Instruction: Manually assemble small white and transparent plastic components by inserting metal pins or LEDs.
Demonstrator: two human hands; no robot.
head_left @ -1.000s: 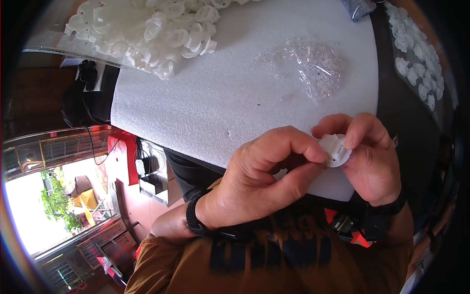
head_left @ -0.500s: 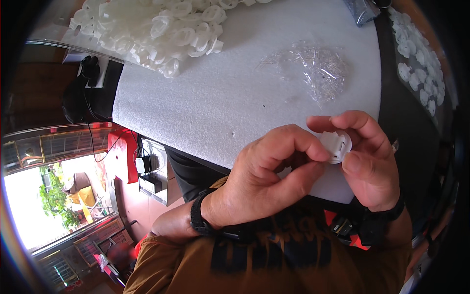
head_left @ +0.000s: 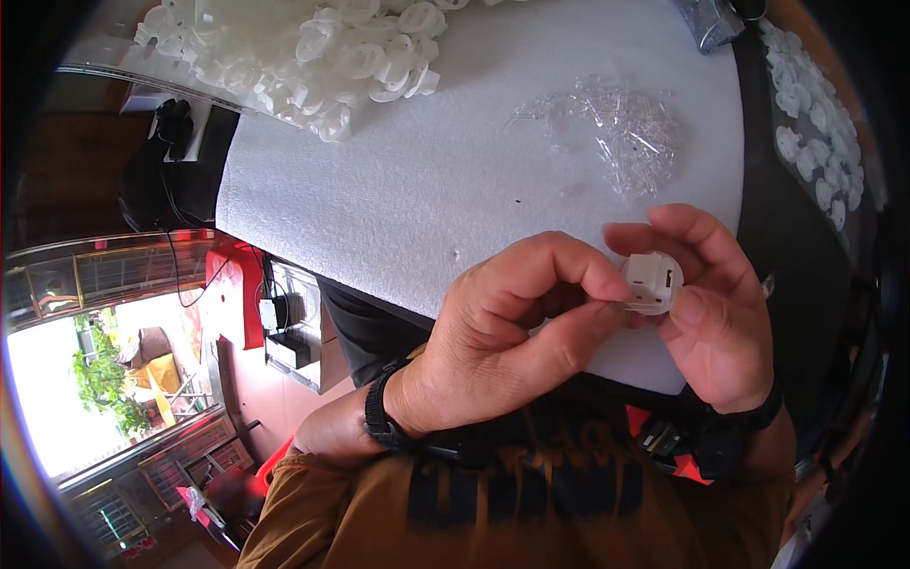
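A small round white plastic part (head_left: 652,282) with slots and a raised block is held up over the near right edge of the table. My right hand (head_left: 718,318) grips its right side between thumb and fingers. At its left edge, my left hand (head_left: 517,332) pinches with thumb and forefinger; whether a tiny piece sits between those fingertips I cannot make out. Beyond the hands lies a loose heap of thin clear pins (head_left: 633,133). A large pile of white translucent plastic rings (head_left: 351,62) covers the far left of the table.
White foam sheeting (head_left: 379,199) covers the table. More white plastic parts (head_left: 810,114) lie at the far right, past a dark strip. A blue-grey packet (head_left: 709,27) lies at the far right corner. A red stool (head_left: 232,294) and cables stand at the left.
The white part has turned in my fingers, so its slotted, blocky face shows more fully. My left thumb and forefinger stay at its left edge. The view has shifted slightly.
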